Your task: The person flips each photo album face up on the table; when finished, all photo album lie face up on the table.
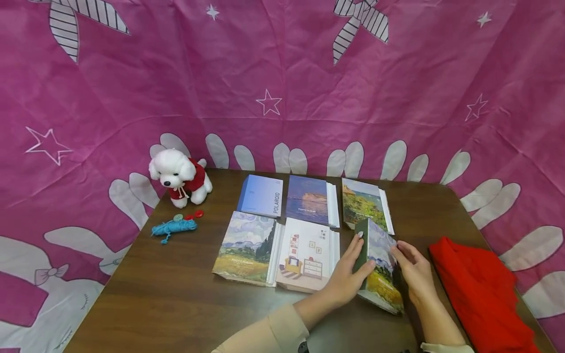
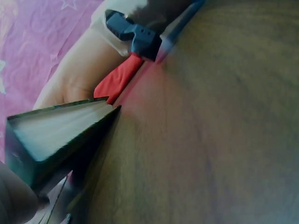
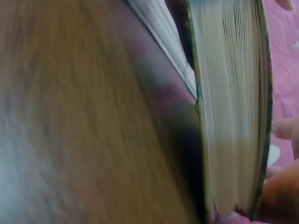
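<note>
Between both hands, a photo album [image 1: 383,267] with a painted landscape cover and dark green spine is held tilted at the table's right part. My left hand [image 1: 348,277] grips it by the spine side, thumb on the cover. My right hand [image 1: 416,273] holds the opposite edge. In the left wrist view the album's page block [image 2: 60,130] shows above the wood, partly blurred. Thick cream pages [image 3: 233,102] fill the right wrist view, with right-hand fingers [image 3: 280,191] at the cover. Just left lies a white album [image 1: 304,255] with a furniture drawing.
Several more albums lie in two rows, including a blue Polaroid one [image 1: 261,195] and a seascape one [image 1: 307,198]. A garden-cover album [image 1: 364,203] is right behind the held one. Red cloth [image 1: 481,289] lies at right; a plush dog [image 1: 181,176] and blue yarn [image 1: 174,227] at left.
</note>
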Motion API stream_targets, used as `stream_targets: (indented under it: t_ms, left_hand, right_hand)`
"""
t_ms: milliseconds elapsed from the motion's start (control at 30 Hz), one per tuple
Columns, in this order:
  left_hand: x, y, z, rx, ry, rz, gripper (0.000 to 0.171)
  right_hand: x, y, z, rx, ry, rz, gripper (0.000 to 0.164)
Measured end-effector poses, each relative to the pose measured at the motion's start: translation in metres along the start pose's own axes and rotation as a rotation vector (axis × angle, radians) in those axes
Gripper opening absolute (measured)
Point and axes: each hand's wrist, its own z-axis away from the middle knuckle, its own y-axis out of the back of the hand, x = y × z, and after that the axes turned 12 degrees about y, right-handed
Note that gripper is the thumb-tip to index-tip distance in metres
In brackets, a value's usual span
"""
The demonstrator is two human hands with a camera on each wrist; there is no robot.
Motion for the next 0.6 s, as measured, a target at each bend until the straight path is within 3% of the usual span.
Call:
stream_targets:
  t_ms: [167, 333, 433, 600]
  left_hand:
    - [-0.004, -0.001, -0.001, 0.006, 0.121, 0.007, 0.07]
    - [0.001, 0.008, -0.007, 0.029, 0.245, -0.021, 0.076]
    - [0.004, 0.014, -0.01, 0.024, 0.25, -0.062, 0.079]
    - [0.004, 0.026, -0.011, 0.0, 0.188, -0.143, 0.077]
  right_hand:
    - [0.002, 0.004, -0.002, -0.015, 0.027, -0.047, 0.065]
    - [0.002, 0.003, -0.006, -0.076, 0.059, -0.031, 0.063]
    - [0.003, 0.002, -0.008, -0.116, 0.091, 0.009, 0.062]
    - [0.003, 0.002, -0.009, -0.167, 0.14, 0.055, 0.061]
